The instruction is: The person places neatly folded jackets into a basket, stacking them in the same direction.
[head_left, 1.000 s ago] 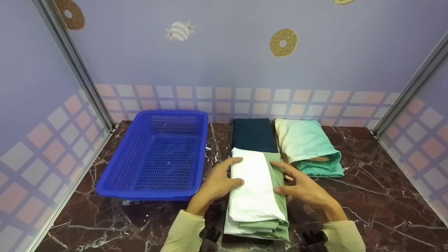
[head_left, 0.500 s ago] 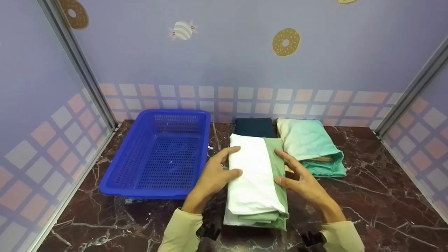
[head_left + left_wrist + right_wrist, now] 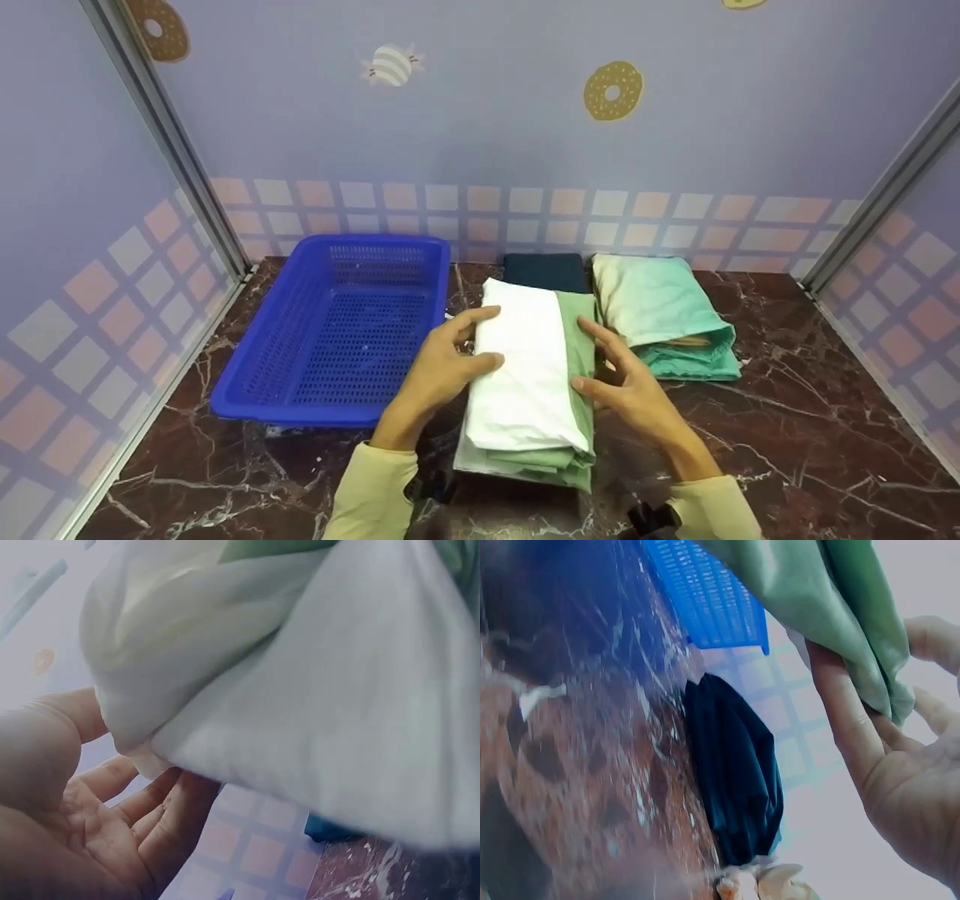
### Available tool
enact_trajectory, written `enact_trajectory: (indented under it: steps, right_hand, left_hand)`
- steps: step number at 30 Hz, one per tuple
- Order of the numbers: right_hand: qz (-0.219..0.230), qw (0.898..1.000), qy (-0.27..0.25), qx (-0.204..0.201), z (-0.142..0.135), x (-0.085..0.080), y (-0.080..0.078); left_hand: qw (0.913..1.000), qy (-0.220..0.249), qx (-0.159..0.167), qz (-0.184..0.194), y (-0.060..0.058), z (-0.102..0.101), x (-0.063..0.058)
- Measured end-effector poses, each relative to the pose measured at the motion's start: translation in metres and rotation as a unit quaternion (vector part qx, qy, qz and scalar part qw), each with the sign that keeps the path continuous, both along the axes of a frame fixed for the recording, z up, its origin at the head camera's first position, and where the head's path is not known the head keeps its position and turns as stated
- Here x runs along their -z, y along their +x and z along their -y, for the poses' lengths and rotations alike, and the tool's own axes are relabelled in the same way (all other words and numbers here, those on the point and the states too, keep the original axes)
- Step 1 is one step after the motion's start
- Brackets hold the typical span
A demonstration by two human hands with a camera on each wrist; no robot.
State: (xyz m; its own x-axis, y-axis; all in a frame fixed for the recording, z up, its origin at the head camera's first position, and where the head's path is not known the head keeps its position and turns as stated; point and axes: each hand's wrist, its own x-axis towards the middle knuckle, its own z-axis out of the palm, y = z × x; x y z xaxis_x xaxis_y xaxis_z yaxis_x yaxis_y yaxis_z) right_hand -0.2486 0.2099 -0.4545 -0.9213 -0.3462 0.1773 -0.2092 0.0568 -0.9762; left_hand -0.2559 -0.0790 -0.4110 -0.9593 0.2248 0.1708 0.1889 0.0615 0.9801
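Note:
A folded white and green cloth (image 3: 521, 367) is lifted off the table between my two hands. My left hand (image 3: 442, 367) grips its white left edge, thumb on top, with the other fingers reaching underneath in the left wrist view. On the opposite side, my right hand (image 3: 634, 386) holds the green edge (image 3: 832, 622) between thumb and fingers. The near end shows several loose layers, tilted slightly downward. Behind the bundle, a folded dark navy cloth (image 3: 546, 271) is partly covered from the head camera.
To the left stands a blue perforated plastic basket (image 3: 315, 415) with nothing in it. A folded cream-to-mint cloth (image 3: 652, 300) lies at the back right, beside the navy one. Purple panels (image 3: 495, 142) close in the dark marbled tabletop (image 3: 810, 420) at the back and sides.
Both hands have carried the white and green cloth up and away from me, then a little left toward the basket. It now hides more of the navy cloth than at first.

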Motion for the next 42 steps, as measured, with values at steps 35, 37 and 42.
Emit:
enact_trajectory:
  steps: [35,37,42]
  right_hand:
    - [-0.027,0.996,-0.063,0.055,0.096,-0.031,-0.035]
    - [-0.035,0.996,-0.058,0.058,0.103,-0.033,-0.038]
    - [-0.065,0.995,-0.043,0.057,0.116,-0.037,-0.043]
  left_hand:
    - [0.9922,0.036,-0.114,-0.036,-0.012,0.068,-0.023]
    - [0.9901,0.035,-0.131,-0.036,-0.012,0.072,-0.024]
    - [0.9849,0.04,-0.161,-0.051,-0.013,0.081,-0.026]
